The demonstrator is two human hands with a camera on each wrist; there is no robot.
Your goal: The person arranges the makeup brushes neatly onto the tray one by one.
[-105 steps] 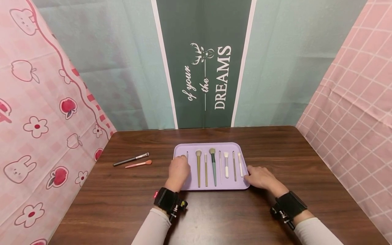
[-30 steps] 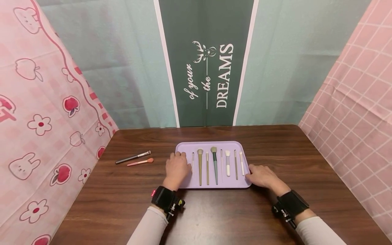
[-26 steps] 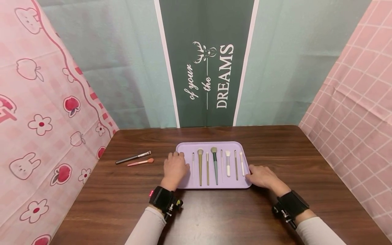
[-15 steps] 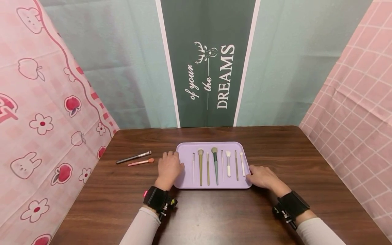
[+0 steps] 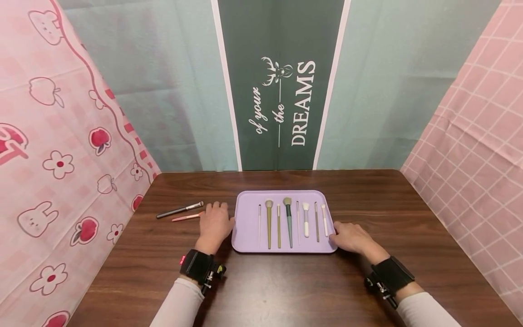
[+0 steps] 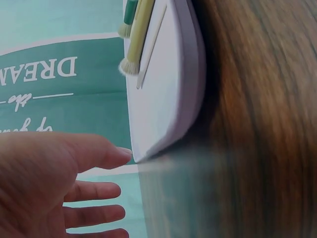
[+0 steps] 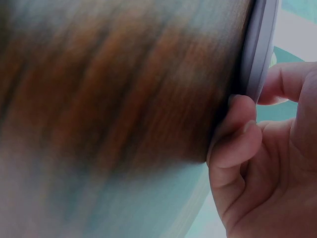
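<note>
A lilac tray lies on the table with several makeup brushes in a row. Its leftmost one is a thin eye brush; a thick-handled green brush lies mid-row. My right hand pinches the tray's right rim; in the right wrist view its thumb is over the rim and curled fingertips are at the outer side. Left of the tray is my left hand, fingers extended and holding nothing. It partly hides a pink brush. Beside that lies a black-handled brush.
The dark wooden table runs back to a green curtain. A pink patterned cloth hangs along the left side and a pink checked cloth along the right.
My left hand has let go of the thin eye brush in the tray and moved left, off the tray, toward the pink brush. The right hand has stayed at the tray's rim.
</note>
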